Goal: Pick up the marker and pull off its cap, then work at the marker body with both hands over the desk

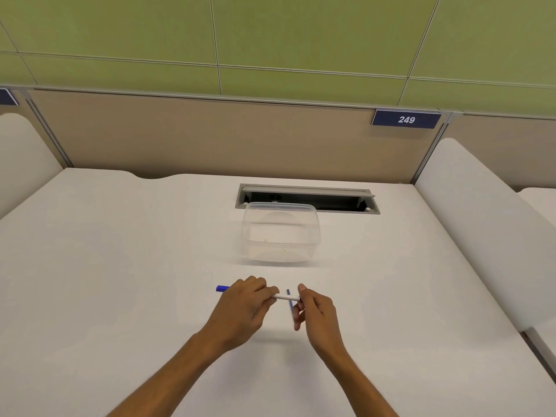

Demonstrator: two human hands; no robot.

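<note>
White desk [120, 266] fills the near view, closed off at the far edge by a tan partition [195, 136] with a blue plate [406, 119] reading 249, and green wall panels above that. Both hands meet over the near middle of the desk on a pen [285, 297], which is held just above the surface. Its long axis runs left to right, almost level, the white barrel showing in the gap between the two hands. The left hand [240, 308] has its fingers curled over the left half of the barrel, and the pen's blue end sticks out past the knuckles to the left. The right hand [316, 311] pinches the right end of the barrel between thumb and forefinger, its other fingers loosely bent below. A thin blue piece [290, 300] stands crosswise to the barrel, near to far, just inside the right fingertips; whether it is a clip, a cap part or a refill I cannot tell. Neither hand is nearer than the other, since each grips its own end, so any pulling apart would run along that left-right line. A clear tub [281, 233] sits farther back on the desk, slightly right of the hands and well apart from them, with a grey cable slot [307, 197] behind it.
</note>
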